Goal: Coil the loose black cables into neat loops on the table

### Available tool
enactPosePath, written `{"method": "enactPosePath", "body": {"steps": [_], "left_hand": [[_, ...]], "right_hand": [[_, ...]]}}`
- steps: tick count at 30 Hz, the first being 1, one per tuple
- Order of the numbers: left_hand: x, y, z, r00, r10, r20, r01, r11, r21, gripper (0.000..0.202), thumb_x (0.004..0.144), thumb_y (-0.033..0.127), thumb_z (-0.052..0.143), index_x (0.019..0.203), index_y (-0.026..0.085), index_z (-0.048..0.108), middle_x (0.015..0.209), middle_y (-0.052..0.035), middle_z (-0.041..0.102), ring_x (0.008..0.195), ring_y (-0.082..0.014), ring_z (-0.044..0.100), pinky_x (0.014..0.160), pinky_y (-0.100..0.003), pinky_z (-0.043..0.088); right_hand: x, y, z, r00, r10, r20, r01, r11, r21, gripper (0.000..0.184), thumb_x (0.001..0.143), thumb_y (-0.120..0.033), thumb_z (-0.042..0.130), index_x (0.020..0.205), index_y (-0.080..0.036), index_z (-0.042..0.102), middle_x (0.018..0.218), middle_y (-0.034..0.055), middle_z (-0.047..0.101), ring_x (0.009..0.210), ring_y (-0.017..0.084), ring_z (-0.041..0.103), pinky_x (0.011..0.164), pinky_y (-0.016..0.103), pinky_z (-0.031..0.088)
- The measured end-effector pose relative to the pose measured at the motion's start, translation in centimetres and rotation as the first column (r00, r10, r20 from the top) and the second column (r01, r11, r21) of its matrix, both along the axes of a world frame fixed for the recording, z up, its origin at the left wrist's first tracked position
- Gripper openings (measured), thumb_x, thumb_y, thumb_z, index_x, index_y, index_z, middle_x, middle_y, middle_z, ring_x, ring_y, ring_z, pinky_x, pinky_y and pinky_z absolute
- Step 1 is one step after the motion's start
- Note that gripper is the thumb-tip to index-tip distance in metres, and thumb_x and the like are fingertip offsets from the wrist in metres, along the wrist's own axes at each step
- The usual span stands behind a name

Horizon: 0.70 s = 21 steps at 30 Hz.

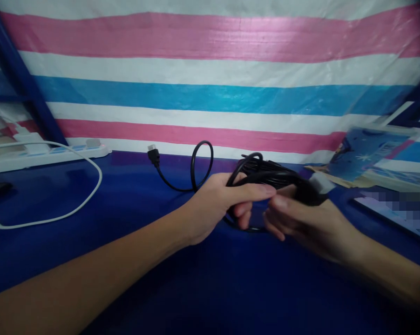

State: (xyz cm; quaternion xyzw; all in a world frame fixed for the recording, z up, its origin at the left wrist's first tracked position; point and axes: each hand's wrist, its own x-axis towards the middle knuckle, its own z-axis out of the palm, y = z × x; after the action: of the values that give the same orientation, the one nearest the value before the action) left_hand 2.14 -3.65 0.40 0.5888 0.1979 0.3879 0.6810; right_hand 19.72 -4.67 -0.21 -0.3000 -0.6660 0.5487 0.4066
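My left hand [220, 200] is closed around loops of a black cable [203, 144], thumb stretched along the top. One end of the cable lies out to the left and carries a black plug [153, 154] with a pale tip, which looks like an HDMI plug. My right hand [301, 223] is close beside the left one, smeared by motion, with its fingers curled in at the cable. Over it shows a blurred dark connector [309, 191] with a light grey end. Just behind the hands rests a bundle of thin black cable [269, 170], partly covered by the loops.
A white power strip [77, 151] with a charger [31, 142] stands at the back left, and a white cord [100, 177] curves over the blue table [210, 288]. A dark phone-like device [395, 214] and a blue printed packet [367, 151] are at right. Striped sheeting hangs behind.
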Motion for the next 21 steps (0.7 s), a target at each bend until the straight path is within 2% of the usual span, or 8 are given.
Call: {"method": "enactPosePath", "body": {"steps": [3, 6, 8, 10, 14, 17, 19, 21], "left_hand": [[-0.4, -0.2, 0.1, 0.985, -0.131, -0.11, 0.122, 0.989, -0.085, 0.048, 0.076, 0.037, 0.071, 0.05, 0.016, 0.036, 0.038, 0.01, 0.026, 0.033, -0.0017, 0.025, 0.038, -0.017, 0.027], [-0.5, -0.4, 0.7, 0.958, -0.24, -0.156, 0.214, 0.962, -0.167, 0.054, 0.079, 0.052, 0.063, 0.05, 0.017, 0.034, 0.037, 0.0092, 0.026, 0.03, -0.0022, 0.023, 0.035, -0.017, 0.026], [-0.4, -0.5, 1.2, 0.948, -0.244, -0.204, 0.211, 0.962, -0.174, 0.055, 0.081, 0.062, 0.055, 0.053, 0.017, 0.039, 0.036, 0.0085, 0.029, 0.029, -0.0025, 0.023, 0.034, -0.018, 0.027], [-0.2, -0.6, 1.6, 0.945, -0.167, -0.282, 0.143, 0.984, -0.105, 0.054, 0.081, 0.065, 0.052, 0.058, 0.016, 0.047, 0.039, 0.0081, 0.032, 0.031, -0.0025, 0.024, 0.036, -0.018, 0.028], [0.2, -1.2, 2.1, 0.928, 0.042, -0.369, -0.002, 0.994, 0.109, 0.037, 0.079, 0.049, 0.064, 0.066, 0.017, 0.051, 0.047, 0.0083, 0.036, 0.039, -0.0035, 0.031, 0.037, -0.015, 0.028], [0.3, -1.7, 2.2, 0.941, 0.027, -0.338, 0.006, 0.995, 0.097, 0.033, 0.076, 0.036, 0.066, 0.06, 0.017, 0.044, 0.048, 0.0085, 0.034, 0.041, -0.0028, 0.028, 0.037, -0.014, 0.025], [0.3, -1.6, 2.0, 0.947, -0.013, -0.322, 0.029, 0.999, 0.044, 0.033, 0.075, 0.031, 0.065, 0.058, 0.016, 0.042, 0.048, 0.0082, 0.034, 0.041, -0.0021, 0.027, 0.037, -0.013, 0.024], [0.4, -1.3, 1.8, 0.963, -0.03, -0.269, 0.024, 0.999, -0.023, 0.028, 0.073, 0.027, 0.063, 0.058, 0.016, 0.043, 0.047, 0.0084, 0.034, 0.04, -0.0018, 0.023, 0.037, -0.014, 0.021]], "right_hand": [[0.0, 0.4, -0.5, 0.988, 0.052, 0.147, -0.046, 0.998, -0.045, 0.03, 0.078, -0.037, 0.07, 0.061, -0.015, 0.057, 0.046, -0.005, 0.039, 0.04, 0.006, 0.039, 0.037, 0.02, 0.032], [-0.2, 0.4, 0.2, 0.974, 0.164, 0.157, -0.142, 0.979, -0.145, 0.018, 0.077, -0.03, 0.069, 0.077, -0.014, 0.061, 0.058, -0.003, 0.05, 0.041, 0.004, 0.038, 0.035, 0.017, 0.031], [-0.3, 0.2, 0.9, 0.973, 0.181, 0.143, -0.155, 0.971, -0.18, 0.016, 0.076, -0.025, 0.068, 0.084, -0.015, 0.059, 0.064, -0.0029, 0.054, 0.04, 0.002, 0.035, 0.033, 0.015, 0.029], [-0.4, -0.1, 1.7, 0.97, 0.129, 0.205, -0.099, 0.984, -0.147, 0.015, 0.072, -0.015, 0.065, 0.084, -0.016, 0.056, 0.063, -0.0045, 0.053, 0.041, 0.002, 0.035, 0.034, 0.014, 0.029], [-0.5, -0.9, 2.7, 0.918, -0.067, 0.391, 0.036, 0.996, 0.086, 0.029, 0.067, -0.003, 0.058, 0.091, -0.018, 0.055, 0.072, -0.0038, 0.057, 0.048, 0.004, 0.045, 0.038, 0.013, 0.036], [-0.6, -1.2, 2.7, 0.897, -0.185, 0.4, 0.084, 0.963, 0.258, 0.042, 0.063, -0.003, 0.062, 0.102, -0.018, 0.055, 0.089, 0.0004, 0.061, 0.067, 0.008, 0.058, 0.049, 0.014, 0.045], [-0.6, -1.1, 2.5, 0.9, -0.185, 0.394, 0.086, 0.963, 0.254, 0.047, 0.063, -0.005, 0.067, 0.106, -0.018, 0.054, 0.091, 0.0013, 0.062, 0.072, 0.011, 0.061, 0.051, 0.015, 0.048], [-0.5, -0.9, 2.2, 0.917, -0.138, 0.375, 0.09, 0.986, 0.143, 0.05, 0.064, -0.01, 0.07, 0.109, -0.018, 0.053, 0.083, -0.0001, 0.063, 0.062, 0.011, 0.06, 0.045, 0.017, 0.047]]}}
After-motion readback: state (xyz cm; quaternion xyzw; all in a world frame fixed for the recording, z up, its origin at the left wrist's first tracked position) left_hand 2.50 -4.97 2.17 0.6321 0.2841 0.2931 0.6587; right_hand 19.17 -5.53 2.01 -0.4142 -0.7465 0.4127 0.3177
